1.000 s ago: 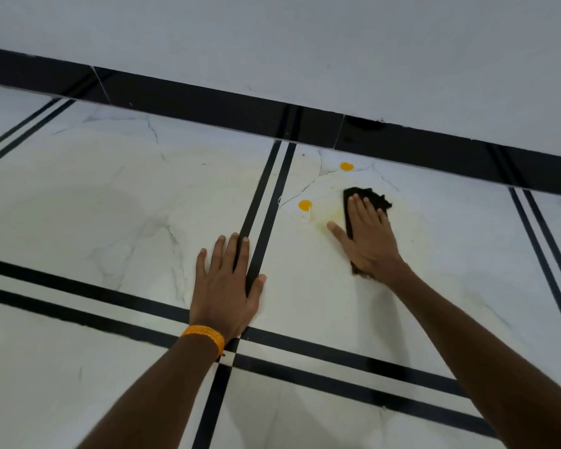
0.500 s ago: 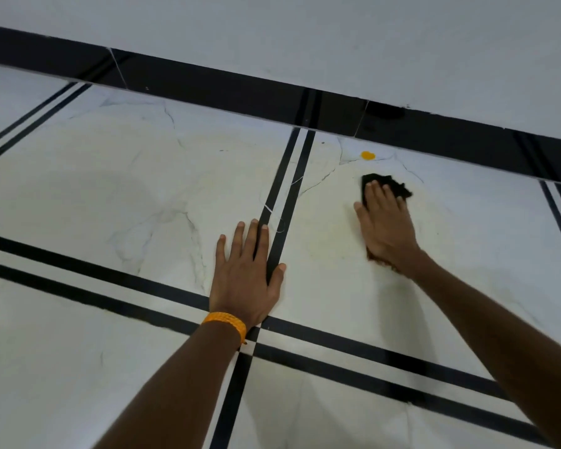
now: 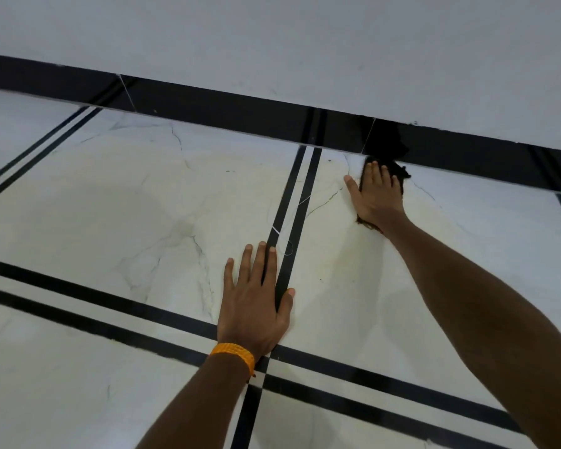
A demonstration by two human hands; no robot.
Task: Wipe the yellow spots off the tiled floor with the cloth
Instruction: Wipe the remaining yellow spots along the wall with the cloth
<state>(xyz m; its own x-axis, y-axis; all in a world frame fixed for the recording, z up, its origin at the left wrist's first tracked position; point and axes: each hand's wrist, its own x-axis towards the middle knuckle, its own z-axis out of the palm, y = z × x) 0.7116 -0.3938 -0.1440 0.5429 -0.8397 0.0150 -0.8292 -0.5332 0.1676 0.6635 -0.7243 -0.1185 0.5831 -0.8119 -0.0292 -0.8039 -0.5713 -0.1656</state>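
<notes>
My right hand [image 3: 374, 197] lies flat on a dark cloth [image 3: 399, 175] and presses it to the white marble-look floor tile [image 3: 467, 241], right at the foot of the black skirting [image 3: 240, 111]. Only the cloth's edges show past my fingers and under my wrist. No yellow spot is in sight; a faint yellowish smear [image 3: 340, 260] stays on the tile nearer to me. My left hand [image 3: 256, 303], with an orange wristband [image 3: 234, 353], rests palm down with fingers spread across a black double stripe [image 3: 292, 202].
A pale wall [image 3: 305, 43] rises behind the black skirting. Black double stripes cross the floor [image 3: 78, 286] and run away from me. A thin thread-like strand [image 3: 285, 247] lies on the stripe beside my left fingers.
My right hand has pushed the cloth forward to the skirting, over where the last yellow spot was. Both yellow spots seen earlier are gone from view. My left hand has stayed planted.
</notes>
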